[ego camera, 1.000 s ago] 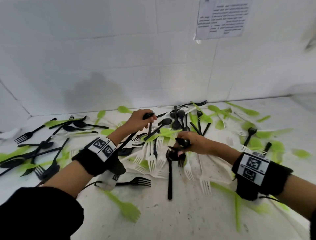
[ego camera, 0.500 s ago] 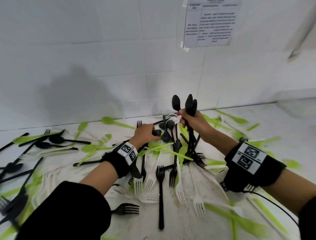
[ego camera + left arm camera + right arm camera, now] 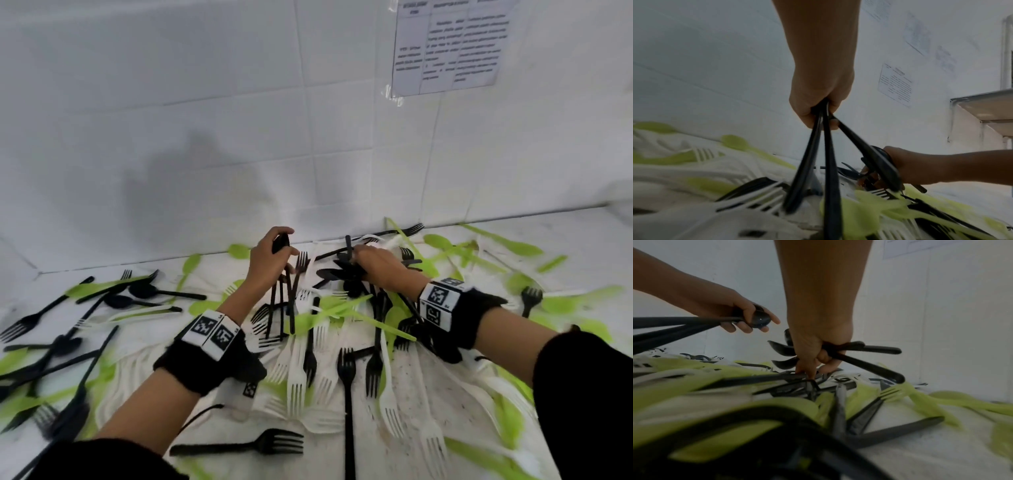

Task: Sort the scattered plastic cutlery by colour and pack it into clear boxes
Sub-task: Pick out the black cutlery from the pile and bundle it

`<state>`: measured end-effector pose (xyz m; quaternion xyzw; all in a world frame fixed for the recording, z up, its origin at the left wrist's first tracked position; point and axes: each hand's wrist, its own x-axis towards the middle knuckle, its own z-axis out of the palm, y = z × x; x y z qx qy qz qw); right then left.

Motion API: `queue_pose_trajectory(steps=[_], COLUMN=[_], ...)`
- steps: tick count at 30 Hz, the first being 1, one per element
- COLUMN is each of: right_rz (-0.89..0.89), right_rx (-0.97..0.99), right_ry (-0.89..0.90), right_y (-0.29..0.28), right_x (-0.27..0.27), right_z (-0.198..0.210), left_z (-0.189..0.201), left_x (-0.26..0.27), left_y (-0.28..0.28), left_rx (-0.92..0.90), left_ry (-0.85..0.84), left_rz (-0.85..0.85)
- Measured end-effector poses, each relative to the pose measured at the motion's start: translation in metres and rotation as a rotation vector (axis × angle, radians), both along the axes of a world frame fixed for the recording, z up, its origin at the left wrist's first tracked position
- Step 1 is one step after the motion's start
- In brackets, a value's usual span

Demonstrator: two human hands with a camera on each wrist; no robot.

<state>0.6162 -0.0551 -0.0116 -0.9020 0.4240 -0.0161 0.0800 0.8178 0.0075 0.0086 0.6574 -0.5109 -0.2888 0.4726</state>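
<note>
A white table [image 3: 445, 404] set into a white tiled corner is strewn with black, white and green cutlery [image 3: 329, 318]; a printed sheet [image 3: 448, 44] hangs on the wall. The left hand [image 3: 270, 260] grips black spoons [image 3: 813, 155], the right hand [image 3: 376, 263] clutches more black pieces [image 3: 865, 352], perhaps spoons too.

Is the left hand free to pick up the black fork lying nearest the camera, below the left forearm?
Probably not as it stands: the left hand already grips a bundle of black spoons up in the pile, though nothing covers the black fork.
</note>
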Motion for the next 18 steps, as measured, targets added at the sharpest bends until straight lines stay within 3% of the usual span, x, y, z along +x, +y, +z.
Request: queue_pose_trajectory(steps=[6, 8, 10, 13, 18], right_rz=[-0.02, -0.098, -0.225, -0.411, -0.494], right_rx=[-0.005, 0.037, 0.127, 0.168, 0.017], right_ry=[-0.075, -0.274, -0.596, -0.937, -0.879], right_y=[-0.001, -0.001, 0.0, 0.006, 0.016], right_x=[-0.01, -0.015, -0.021, -0.033, -0.064], right_z=[-0.003, -0.002, 0.005, 0.023, 0.056], left_z=[0.006, 0.009, 0.009, 0.002, -0.017], left_x=[0.001, -0.005, -0.014, -0.031, -0.064], left_y=[0.003, 0.002, -0.001, -0.011, -0.043], left_rx=[0.04, 0.075, 0.129, 0.179, 0.257], left_ry=[0.085, 0.113, 0.105, -0.03, -0.318], left_rz=[0.034, -0.005, -0.06, -0.111, -0.085])
